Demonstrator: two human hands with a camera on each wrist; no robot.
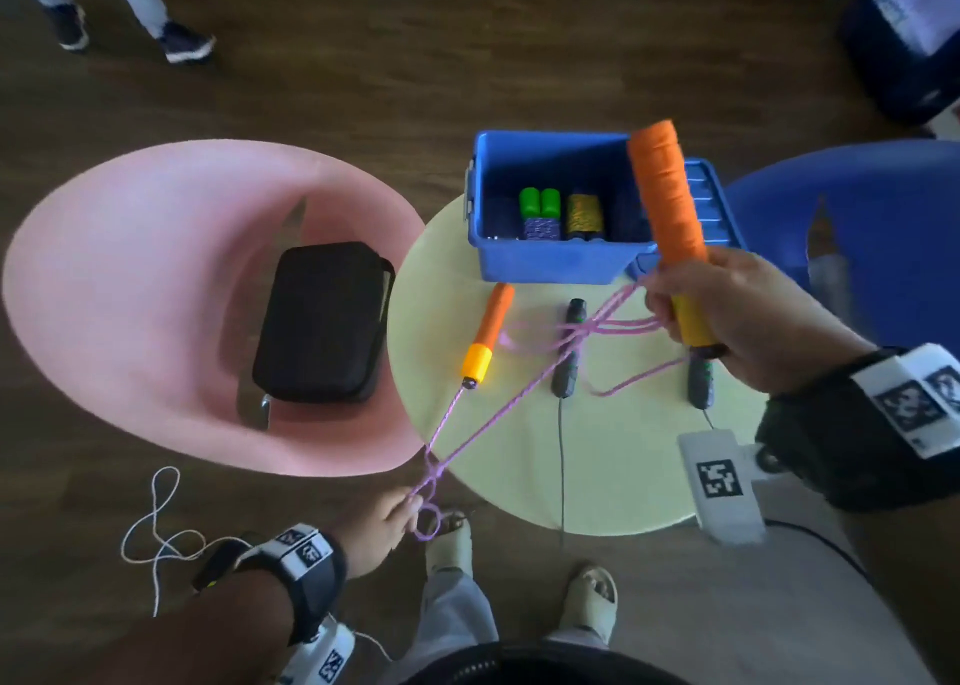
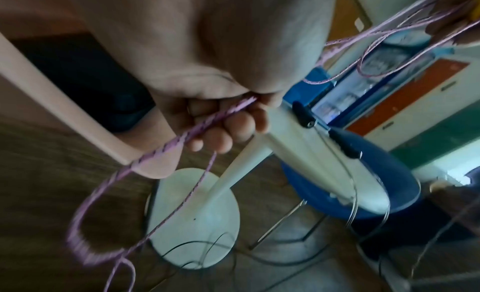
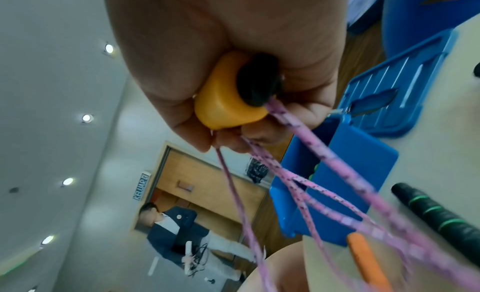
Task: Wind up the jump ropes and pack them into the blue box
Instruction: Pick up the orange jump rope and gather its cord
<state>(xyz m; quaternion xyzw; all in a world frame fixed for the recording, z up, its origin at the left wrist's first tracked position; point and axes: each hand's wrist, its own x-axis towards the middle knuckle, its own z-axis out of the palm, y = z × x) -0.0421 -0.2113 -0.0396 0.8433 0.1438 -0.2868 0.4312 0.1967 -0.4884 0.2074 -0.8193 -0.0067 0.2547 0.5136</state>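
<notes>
While the right hand (image 1: 748,320) clasps the orange handle (image 1: 667,190) upright, the left hand (image 1: 376,533) — held low — pinches pink rope (image 1: 470,442).

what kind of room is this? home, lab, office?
Probably an office or institutional common room, not a home. Pointers: recessed ceiling spotlights, a sign beside a wooden door, and moulded pink chair and blue chair around a small round table on wood-look flooring.
</notes>
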